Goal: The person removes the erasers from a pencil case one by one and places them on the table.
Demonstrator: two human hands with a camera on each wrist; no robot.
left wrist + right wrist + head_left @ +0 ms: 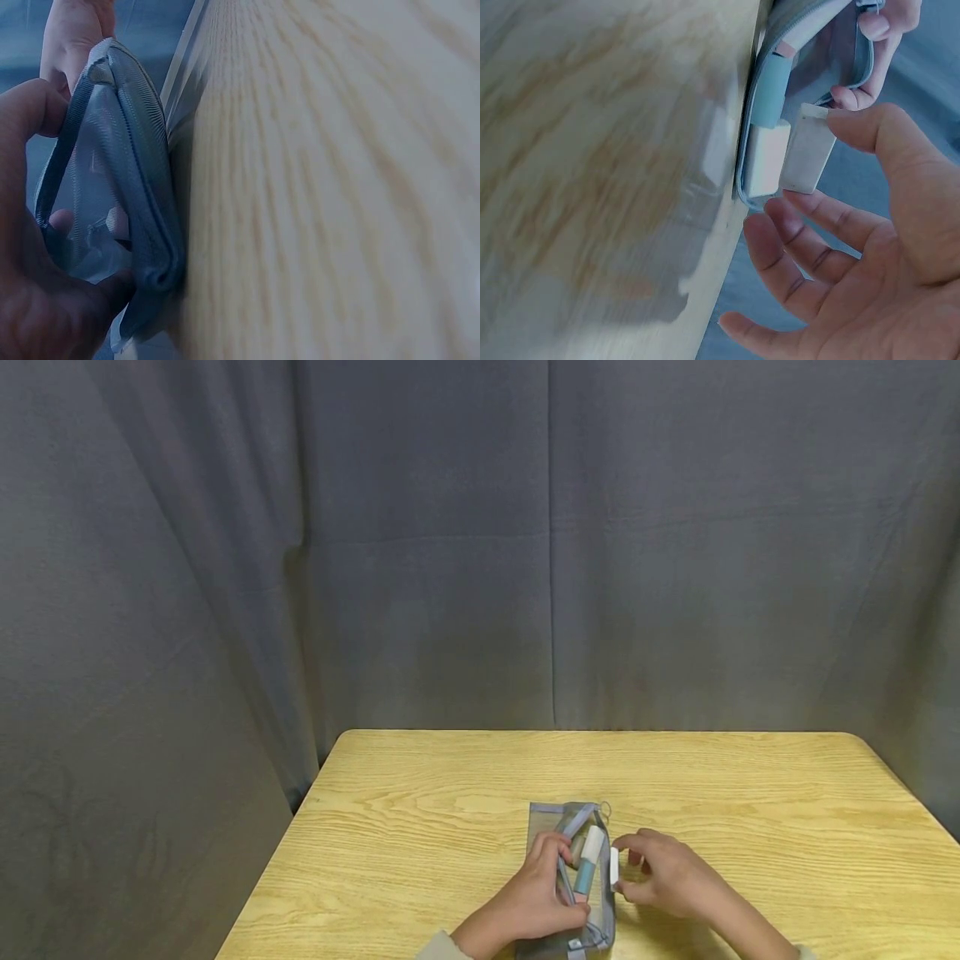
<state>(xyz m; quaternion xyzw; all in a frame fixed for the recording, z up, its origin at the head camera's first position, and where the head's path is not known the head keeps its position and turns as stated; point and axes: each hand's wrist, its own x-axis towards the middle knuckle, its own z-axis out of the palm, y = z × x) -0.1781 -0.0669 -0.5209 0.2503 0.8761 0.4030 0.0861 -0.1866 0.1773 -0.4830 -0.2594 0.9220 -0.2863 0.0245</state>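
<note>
A grey-blue mesh zip pouch (pixel 609 906) lies on the table with its zipped mouth spread apart. My left hand (pixel 534 889) grips the rim of its opening, as the left wrist view also shows around the pouch's zipper edge (pixel 142 172). Inside is an eraser (pixel 587 864) with a white end and a teal and pink sleeve. A small white block (pixel 808 150), perhaps another eraser, is pinched between thumb and fingertips of my right hand (pixel 667 872). That block is at the pouch's right edge, beside the sleeved eraser. Other contents are hard to make out.
The pouch rests on a light wood-grain table (pixel 420 793) near its front edge. A small metal ring (pixel 605 811) hangs at the pouch's far end. Grey curtains (pixel 435 568) stand behind the table and along its sides.
</note>
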